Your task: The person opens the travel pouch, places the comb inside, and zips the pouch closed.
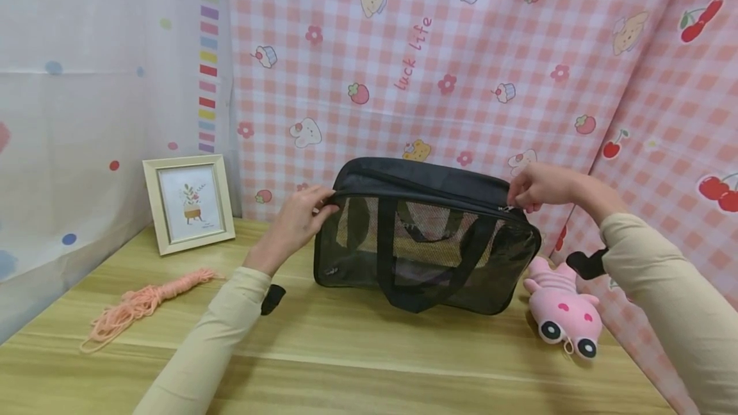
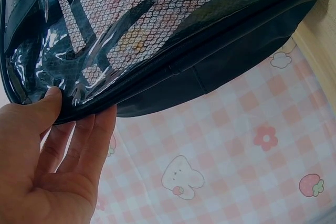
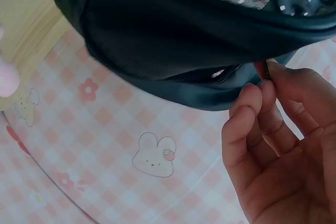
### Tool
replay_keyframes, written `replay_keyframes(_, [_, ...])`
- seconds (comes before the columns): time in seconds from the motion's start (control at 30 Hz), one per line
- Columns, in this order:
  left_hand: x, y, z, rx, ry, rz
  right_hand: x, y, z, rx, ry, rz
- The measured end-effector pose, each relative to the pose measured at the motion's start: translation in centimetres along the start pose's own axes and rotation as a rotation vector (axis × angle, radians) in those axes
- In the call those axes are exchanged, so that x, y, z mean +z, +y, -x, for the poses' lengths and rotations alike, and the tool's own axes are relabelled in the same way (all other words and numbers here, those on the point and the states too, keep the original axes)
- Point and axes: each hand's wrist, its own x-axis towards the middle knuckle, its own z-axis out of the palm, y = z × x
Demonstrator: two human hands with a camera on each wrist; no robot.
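Observation:
A black zip-up handbag with see-through mesh sides stands upright on the table, its strap handles hanging down the front. My left hand pinches its top left corner; in the left wrist view the thumb lies on the clear side and the fingers are behind the edge. At the top right end, my right hand pinches a small zipper pull between thumb and fingertips. The zip is partly undone near that end, with a narrow gap visible in the right wrist view. The bag's contents cannot be made out.
Left of the bag stands a cream picture frame, with a bundle of peach cord in front of it. A pink plush toy with big eyes lies right of the bag. Checked pink cloth hangs behind the wooden table.

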Motion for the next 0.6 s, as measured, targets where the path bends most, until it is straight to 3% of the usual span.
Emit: replay_keyframes(0.6, [0.2,-0.2,0.0,0.012,0.001,0.015,0.3,3.4,2.4,0.04,0.047,-0.048])
